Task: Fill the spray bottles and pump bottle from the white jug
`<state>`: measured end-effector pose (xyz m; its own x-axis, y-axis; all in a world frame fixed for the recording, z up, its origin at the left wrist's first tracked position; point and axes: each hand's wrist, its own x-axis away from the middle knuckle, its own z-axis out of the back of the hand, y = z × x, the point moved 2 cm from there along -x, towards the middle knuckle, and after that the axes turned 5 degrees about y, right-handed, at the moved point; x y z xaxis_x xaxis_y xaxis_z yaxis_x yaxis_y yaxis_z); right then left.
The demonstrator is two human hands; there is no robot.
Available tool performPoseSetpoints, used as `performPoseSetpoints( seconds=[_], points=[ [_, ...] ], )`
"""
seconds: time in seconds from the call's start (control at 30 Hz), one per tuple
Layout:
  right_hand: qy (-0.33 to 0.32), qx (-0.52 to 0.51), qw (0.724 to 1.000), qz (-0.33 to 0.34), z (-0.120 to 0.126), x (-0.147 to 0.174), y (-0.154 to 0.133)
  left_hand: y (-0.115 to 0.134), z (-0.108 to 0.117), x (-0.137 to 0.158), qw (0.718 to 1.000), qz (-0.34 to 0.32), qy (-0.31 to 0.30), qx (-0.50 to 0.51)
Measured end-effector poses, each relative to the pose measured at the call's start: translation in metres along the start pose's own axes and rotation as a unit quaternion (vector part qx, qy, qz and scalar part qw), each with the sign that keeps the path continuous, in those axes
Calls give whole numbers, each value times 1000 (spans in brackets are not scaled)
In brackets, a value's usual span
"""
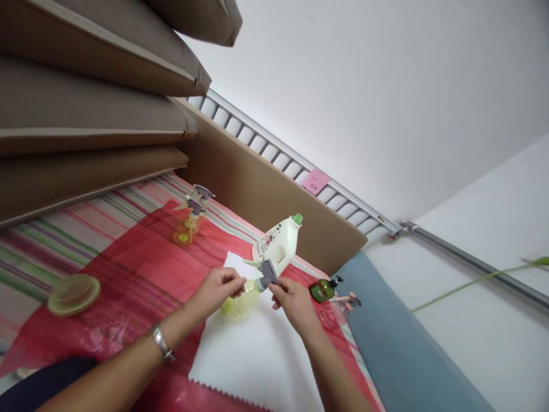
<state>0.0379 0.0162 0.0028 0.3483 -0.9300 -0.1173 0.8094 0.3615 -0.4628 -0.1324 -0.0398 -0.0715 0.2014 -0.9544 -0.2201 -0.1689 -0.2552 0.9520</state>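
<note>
Between my hands is a clear spray bottle (238,305) with yellowish contents, tilted over a white sheet. Its grey trigger head (266,272) points up and to the right. My left hand (222,288) is closed with thumb and fingers pinched at the bottle's neck side. On the trigger head, the fingertips of my right hand (293,303) are closed. The white sheet (257,360) has a zigzag front edge and lies under the bottle. Just behind stands a white jug (288,243) with a green cap and a printed label.
More spray bottles (189,226) with grey heads stand at the back left. A green pump bottle (321,290) and a pink-tinted bottle (332,315) are at right. A round yellowish lid (74,294) lies left on red plastic (141,269). Stacked cushions (94,109) rise behind.
</note>
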Motion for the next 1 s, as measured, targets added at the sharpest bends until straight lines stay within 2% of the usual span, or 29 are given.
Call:
performPoseSetpoints(
  seconds=[0.07, 0.17, 0.23, 0.3, 0.43, 0.53, 0.7, 0.77, 0.93, 1.0],
  points=[
    [1, -1, 1000, -8, -11, 7, 8, -8, 2, -2, 996, -39, 48, -61],
    [-4, 4, 1000, -7, -19, 11, 9, -27, -5, -2, 993, -50, -8, -111],
    [-11, 15, 1000, 1, -18, 11, 4, -38, -14, -2, 989, -60, -46, -126],
    [-17, 32, 999, 12, -13, 9, -2, -44, -23, -4, 985, -78, -60, -138],
    [-10, 98, 994, 57, -3, 2, -15, -46, -33, -10, 980, -103, -66, -156],
    [-32, 135, 988, 73, -4, -5, -18, -44, -32, -13, 977, -109, -73, -169],
    [-53, 131, 987, 74, -9, -8, -18, -41, -29, -16, 971, -115, -130, -163],
    [-47, 135, 987, 68, -10, -7, -19, -41, -31, -17, 973, -108, -111, -169],
    [-24, 142, 988, 46, -11, -5, -19, -42, -39, -14, 971, -81, 19, -226],
    [-18, 144, 988, 47, -11, -5, -18, -42, -41, -13, 972, -81, 16, -218]
  ],
)
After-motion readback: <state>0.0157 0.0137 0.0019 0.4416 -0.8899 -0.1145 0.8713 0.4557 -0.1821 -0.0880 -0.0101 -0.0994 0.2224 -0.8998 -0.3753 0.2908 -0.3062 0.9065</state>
